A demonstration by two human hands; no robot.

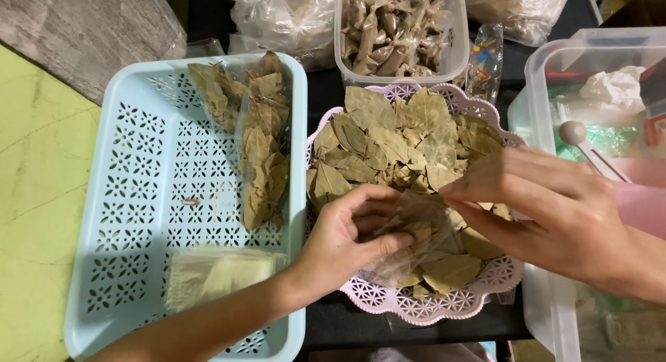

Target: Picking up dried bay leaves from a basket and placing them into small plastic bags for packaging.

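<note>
My left hand (347, 238) grips a small clear plastic bag (416, 240) that has dry bay leaves inside it. It hovers over the pink lacy basket (416, 308), which is heaped with loose dry bay leaves (395, 136). My right hand (548, 206) pinches the top edge of the same bag with fingertips, coming in from the right. To the left stands a pale blue perforated tray (132, 195). Filled clear packets of bay leaves (260, 136) lie along its right side.
A stack of flat clear bags (218, 273) lies in the blue tray's near part. At the back stand a clear tub of wrapped brown pieces (399, 29) and plastic sacks (284, 18). A clear bin (596, 70) with a white spoon (579, 136) borders the right.
</note>
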